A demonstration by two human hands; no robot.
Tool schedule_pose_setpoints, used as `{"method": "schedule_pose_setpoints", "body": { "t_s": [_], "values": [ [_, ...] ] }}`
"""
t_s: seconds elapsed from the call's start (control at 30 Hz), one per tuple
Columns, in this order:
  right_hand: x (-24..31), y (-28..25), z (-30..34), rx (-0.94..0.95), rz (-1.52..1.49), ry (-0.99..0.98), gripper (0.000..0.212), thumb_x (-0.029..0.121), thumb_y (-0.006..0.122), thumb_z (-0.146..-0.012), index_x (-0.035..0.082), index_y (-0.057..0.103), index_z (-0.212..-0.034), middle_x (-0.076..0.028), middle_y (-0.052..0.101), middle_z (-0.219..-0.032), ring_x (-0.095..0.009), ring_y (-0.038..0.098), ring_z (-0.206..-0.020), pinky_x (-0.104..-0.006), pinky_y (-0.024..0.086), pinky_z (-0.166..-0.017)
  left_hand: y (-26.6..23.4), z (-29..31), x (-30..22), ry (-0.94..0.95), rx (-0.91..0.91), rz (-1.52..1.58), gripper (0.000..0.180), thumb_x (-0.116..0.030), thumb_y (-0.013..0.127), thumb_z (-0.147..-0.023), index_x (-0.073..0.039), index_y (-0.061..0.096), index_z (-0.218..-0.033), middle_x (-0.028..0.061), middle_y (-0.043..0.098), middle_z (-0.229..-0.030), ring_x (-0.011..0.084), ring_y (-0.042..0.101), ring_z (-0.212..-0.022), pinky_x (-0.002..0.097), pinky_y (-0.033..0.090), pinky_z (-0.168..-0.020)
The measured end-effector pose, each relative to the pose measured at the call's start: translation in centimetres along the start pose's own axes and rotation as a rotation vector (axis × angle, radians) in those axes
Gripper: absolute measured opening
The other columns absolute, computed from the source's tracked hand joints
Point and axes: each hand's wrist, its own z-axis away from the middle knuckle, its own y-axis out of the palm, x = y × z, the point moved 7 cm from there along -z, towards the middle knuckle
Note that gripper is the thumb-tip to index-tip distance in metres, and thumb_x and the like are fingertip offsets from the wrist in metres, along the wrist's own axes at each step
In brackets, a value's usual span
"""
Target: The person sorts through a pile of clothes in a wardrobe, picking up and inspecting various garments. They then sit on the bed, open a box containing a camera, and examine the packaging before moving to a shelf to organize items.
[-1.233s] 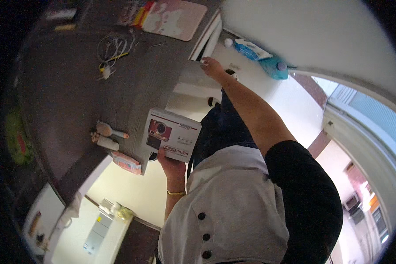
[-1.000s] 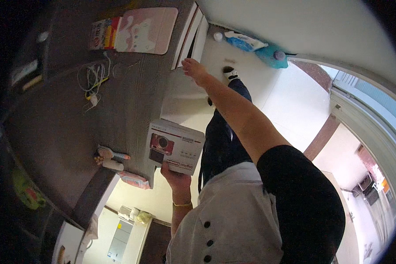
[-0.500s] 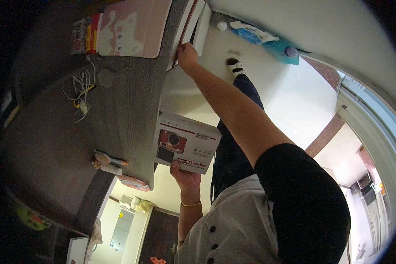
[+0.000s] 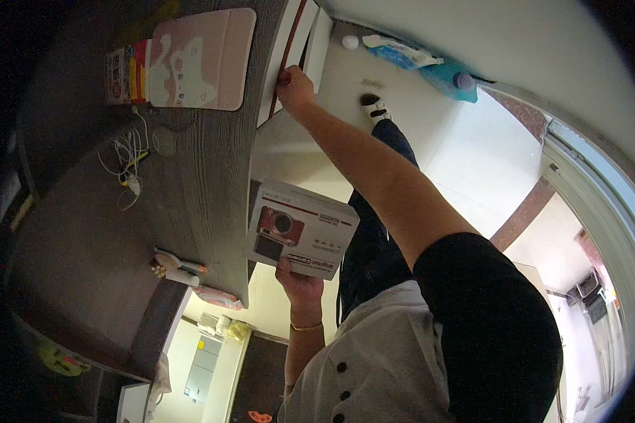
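Observation:
My left hand (image 4: 301,285) grips the lower edge of a white cardboard camera box (image 4: 310,229), its thumb pressed on the front. The box bears a picture of a red camera and is held tilted beside the desk's edge. My right arm stretches up and away to a white drawer (image 4: 294,44) with a red-brown strip under the desk top. The fingers of my right hand (image 4: 296,90) are curled over that strip at the drawer's edge. The fingertips are partly hidden there.
On the dark wood desk (image 4: 212,176) lie a pink mat (image 4: 204,60), a tangle of white cable (image 4: 127,151), a white tube (image 4: 182,275) and a pink pack (image 4: 219,297). A blue-green bottle (image 4: 450,79) and a blue-white pack (image 4: 398,53) stand by the wall on the floor.
The desk and the things on it have shifted slightly left in view, and the drawer's white strip beside the desk looks a little wider. Both hands keep their hold.

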Motion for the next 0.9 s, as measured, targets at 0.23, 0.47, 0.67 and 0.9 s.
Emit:
{"method": "schedule_pose_setpoints", "body": {
  "t_s": [0.23, 0.47, 0.67, 0.9],
  "values": [
    [1.7, 0.1, 1.2, -0.030, -0.098, 0.207, 0.024, 0.014, 0.059, -0.084, 0.001, 0.060, -0.104, -0.015, 0.062, -0.103, -0.028, 0.061, -0.092, -0.0355, 0.050, -0.081, -0.4, -0.3, 0.4, 0.007, -0.033, 0.019, 0.070, -0.037, 0.066, -0.077, -0.008, 0.037, -0.134, 0.0100, 0.048, -0.130, 0.0269, 0.048, -0.118, 0.0436, 0.042, -0.100],
    [0.6, 3.1, -2.0, 0.166, 0.978, -0.118, 0.030, 0.023, 0.058, -0.085, 0.001, 0.059, -0.106, -0.012, 0.059, -0.094, -0.023, 0.060, -0.085, -0.0333, 0.050, -0.079, -0.5, -0.8, 0.6, -0.012, -0.012, 0.028, 0.070, -0.037, 0.066, -0.077, -0.008, 0.038, -0.134, 0.0097, 0.049, -0.129, 0.0266, 0.048, -0.118, 0.0431, 0.042, -0.100],
    [-5.2, 3.5, -2.8, -0.016, -0.491, 0.392, 0.026, 0.024, 0.050, -0.092, 0.000, 0.052, -0.104, -0.010, 0.054, -0.093, -0.021, 0.058, -0.077, -0.0348, 0.051, -0.076, -0.5, -1.0, 0.7, -0.018, -0.006, 0.005, 0.067, -0.036, 0.067, -0.076, -0.008, 0.041, -0.131, 0.0092, 0.051, -0.127, 0.0260, 0.049, -0.117, 0.0430, 0.041, -0.100],
    [-5.9, 1.6, -3.1, -0.225, -0.428, 0.001, 0.026, 0.025, 0.044, -0.096, 0.000, 0.051, -0.095, -0.009, 0.052, -0.084, -0.019, 0.054, -0.072, -0.0360, 0.051, -0.069, -0.3, -1.8, 0.3, -0.041, -0.006, 0.020, 0.064, -0.035, 0.065, -0.076, -0.008, 0.043, -0.130, 0.0093, 0.052, -0.125, 0.0261, 0.049, -0.117, 0.0436, 0.041, -0.100]
  ]
}}
